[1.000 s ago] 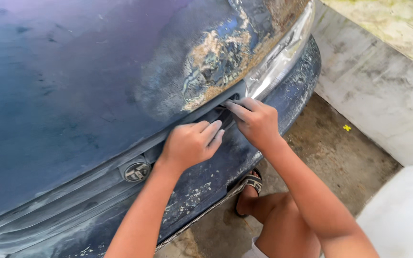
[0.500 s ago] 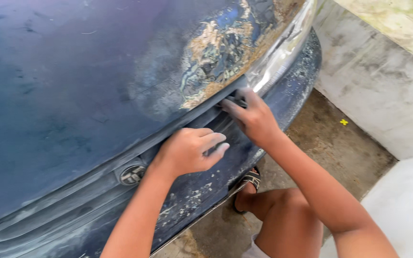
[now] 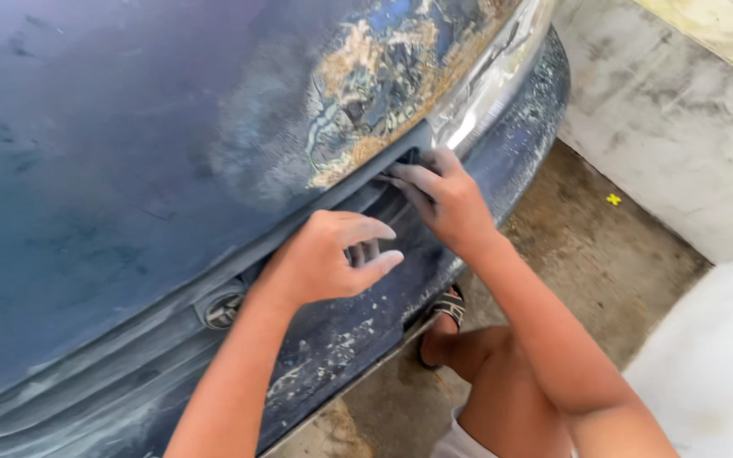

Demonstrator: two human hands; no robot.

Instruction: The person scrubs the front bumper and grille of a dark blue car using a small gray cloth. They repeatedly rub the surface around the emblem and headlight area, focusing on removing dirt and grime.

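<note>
I am bent over the front of a dusty dark blue car. My left hand [image 3: 320,259] rests on the grille slot [image 3: 256,263] under the hood's edge, with its fingers curled in and the thumb stretched out. My right hand [image 3: 450,202] is farther right, next to the headlight [image 3: 487,92]. Its fingertips press a small dark piece [image 3: 409,158] into the slot's end. The hood [image 3: 112,127] above has a patch of peeled paint and rust [image 3: 375,85]. A round emblem [image 3: 221,309] sits left of my left wrist.
The blue bumper [image 3: 332,339], flecked with pale spots, runs below my hands. My sandalled foot [image 3: 447,309] stands on the stained concrete floor [image 3: 587,263] beside it. A grey wall [image 3: 655,110] rises at the right and a pale slab [image 3: 714,356] fills the lower right.
My left hand has slid a little left and down along the grille and curled its fingers tighter. The right hand stays at the slot's end by the headlight. The view has tilted slightly.
</note>
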